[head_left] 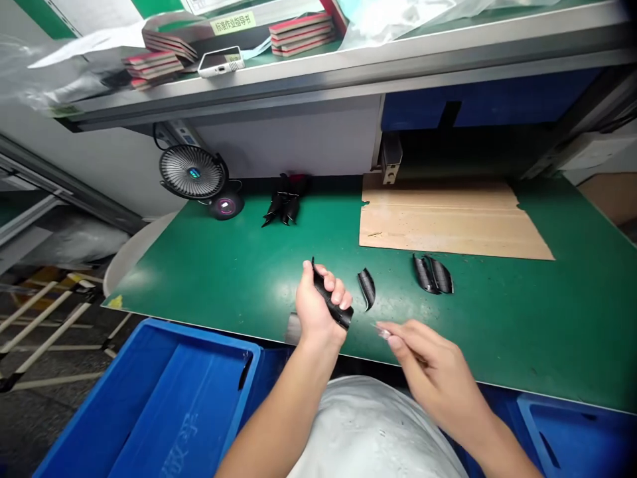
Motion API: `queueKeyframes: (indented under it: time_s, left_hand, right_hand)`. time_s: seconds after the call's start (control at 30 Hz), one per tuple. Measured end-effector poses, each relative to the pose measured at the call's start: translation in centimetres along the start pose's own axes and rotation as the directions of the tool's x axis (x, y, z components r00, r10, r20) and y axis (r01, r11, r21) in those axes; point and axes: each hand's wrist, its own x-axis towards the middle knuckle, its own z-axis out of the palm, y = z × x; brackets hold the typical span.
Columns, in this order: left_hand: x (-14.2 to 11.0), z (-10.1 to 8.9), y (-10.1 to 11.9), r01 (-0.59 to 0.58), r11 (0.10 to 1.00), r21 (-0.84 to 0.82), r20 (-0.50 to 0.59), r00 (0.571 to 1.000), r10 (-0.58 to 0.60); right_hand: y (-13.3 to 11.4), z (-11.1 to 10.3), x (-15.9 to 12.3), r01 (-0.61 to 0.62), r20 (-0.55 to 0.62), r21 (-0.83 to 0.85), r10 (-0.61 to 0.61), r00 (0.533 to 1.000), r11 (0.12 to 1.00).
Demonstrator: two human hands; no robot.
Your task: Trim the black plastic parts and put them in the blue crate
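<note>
**Left hand** (318, 312) closed, gripping a curved, ribbed black strip (331, 302) over a green bench mat (199, 265). From it: **right hand** (432, 372) at 4 o'clock, half open, thumb and forefinger nearly meeting, nothing visibly held; a second strip (367, 287) just beside at 3 o'clock; a strip pair (432, 275) farther out at 3 o'clock; a black heap (285, 199) at 12 o'clock. Yellow shelf label (233, 24) reads 标准作业指导书; blue crate (149, 398) lettering is blurred.

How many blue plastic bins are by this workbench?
2: one blue bin below the green workbench at the left, another blue bin at the right. More blue shows beside the person's body, so another may be hidden.
</note>
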Motion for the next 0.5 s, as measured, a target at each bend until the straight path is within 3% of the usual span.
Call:
queueKeyframes:
  time_s: [0.13,0.3,0.5]
  left_hand:
    - [-0.9,0.4,0.0,-0.064,0.998,0.029,0.028,0.998,0.063]
    - [-1.6,0.2,0.2,-0.135,0.987,0.083,0.028,0.991,0.133]
    - [-2.1,-0.1,0.3,-0.188,0.973,0.131,0.036,0.982,0.185]
  right_hand:
    - [-2.2,1.1,1.3,0.045,0.068,0.002,-0.045,0.997,0.999]
    - [-2.4,1.3,2.2,0.030,0.180,-0.041,-0.023,0.983,0.999]
    - [-2.6,1.6,2.4,0.016,0.187,-0.154,0.013,0.982,0.988]
